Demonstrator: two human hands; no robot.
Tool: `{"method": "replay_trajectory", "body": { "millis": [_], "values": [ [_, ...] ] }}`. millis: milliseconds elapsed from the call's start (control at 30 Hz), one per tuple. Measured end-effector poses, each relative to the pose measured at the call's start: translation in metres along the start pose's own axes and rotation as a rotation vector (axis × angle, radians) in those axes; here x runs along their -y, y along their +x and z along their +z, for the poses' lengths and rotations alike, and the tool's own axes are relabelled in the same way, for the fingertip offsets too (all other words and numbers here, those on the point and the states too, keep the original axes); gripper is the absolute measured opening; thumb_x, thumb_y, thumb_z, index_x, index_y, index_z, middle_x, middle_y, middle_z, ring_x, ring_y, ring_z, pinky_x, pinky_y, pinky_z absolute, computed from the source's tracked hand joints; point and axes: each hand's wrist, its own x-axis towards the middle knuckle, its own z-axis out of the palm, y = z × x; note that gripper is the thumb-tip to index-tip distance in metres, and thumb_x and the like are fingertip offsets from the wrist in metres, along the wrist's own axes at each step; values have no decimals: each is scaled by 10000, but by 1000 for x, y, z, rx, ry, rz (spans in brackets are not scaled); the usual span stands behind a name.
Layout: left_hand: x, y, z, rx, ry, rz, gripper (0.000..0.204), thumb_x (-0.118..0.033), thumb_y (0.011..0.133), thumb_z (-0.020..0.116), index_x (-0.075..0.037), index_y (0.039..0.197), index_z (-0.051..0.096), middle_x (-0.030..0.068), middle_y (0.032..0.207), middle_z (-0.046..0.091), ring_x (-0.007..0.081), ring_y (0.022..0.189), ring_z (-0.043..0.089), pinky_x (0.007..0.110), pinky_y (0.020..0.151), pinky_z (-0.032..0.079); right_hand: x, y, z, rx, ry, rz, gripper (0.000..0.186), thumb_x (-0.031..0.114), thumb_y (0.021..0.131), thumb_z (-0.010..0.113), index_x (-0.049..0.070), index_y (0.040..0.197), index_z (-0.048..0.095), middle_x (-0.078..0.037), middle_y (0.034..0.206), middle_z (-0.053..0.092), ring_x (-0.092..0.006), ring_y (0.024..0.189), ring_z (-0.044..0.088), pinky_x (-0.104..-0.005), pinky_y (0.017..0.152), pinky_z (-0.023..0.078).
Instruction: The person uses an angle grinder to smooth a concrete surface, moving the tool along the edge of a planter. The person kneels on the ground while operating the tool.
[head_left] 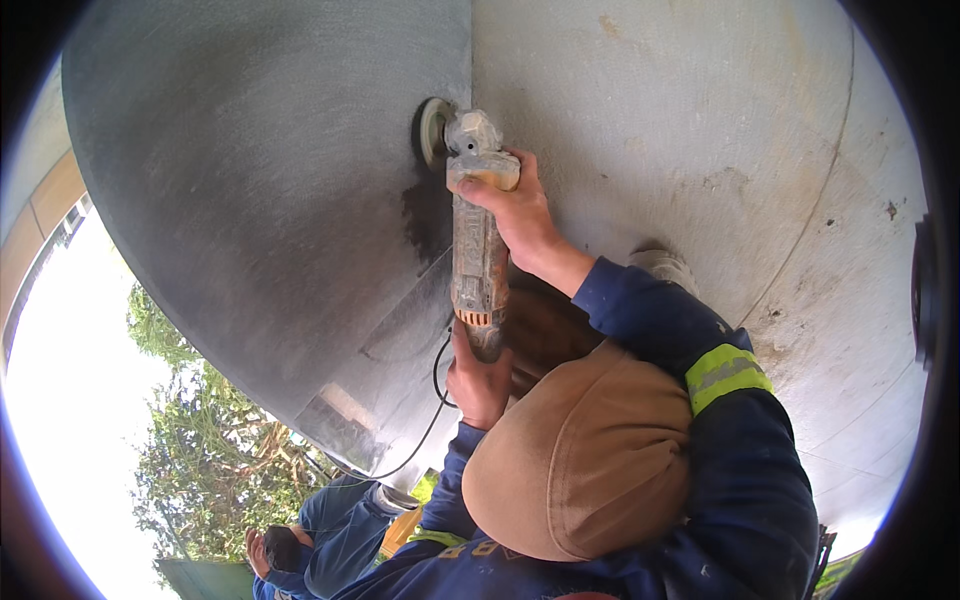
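Grey, scuffed wall [250,180] curves before a co-worker [580,460], whose two hands [520,215] grasp a grinder [480,245]; trees [205,450] stand left. Wearer's own grip: cannot tell, out of view.

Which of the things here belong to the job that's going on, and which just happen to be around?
In the job, it seems:
dusty power grinder with its disc
co-worker's right hand and left hand, both on it
large grey surface
black cord, probably the grinder's

Just around, apparently:
greenery
person in dark blue, lower left
dark object at right edge, purpose unclear
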Motion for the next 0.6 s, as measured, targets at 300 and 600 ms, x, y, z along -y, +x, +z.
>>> {"method": "replay_trajectory", "body": {
  "millis": [300,600],
  "values": [
    [-10,12,-3,-14,-15,88,759,-200,701,738,-71,1394,458,250,884,693,430,764,683,484,683,550,12,12,-4,-30,60,10,724,166,818,787,-28,1312,294,-160,1150,565,-192,1008,609,-350,872,534],
    [-19,8,-12,-48,16,78,740,-189,715,717,-74,1397,454,231,905,700,426,765,683,489,686,551,15,7,1,34,109,-51,710,169,824,782,-25,1307,299,-161,1149,561,-196,996,614,-350,857,541]
  ]
}}
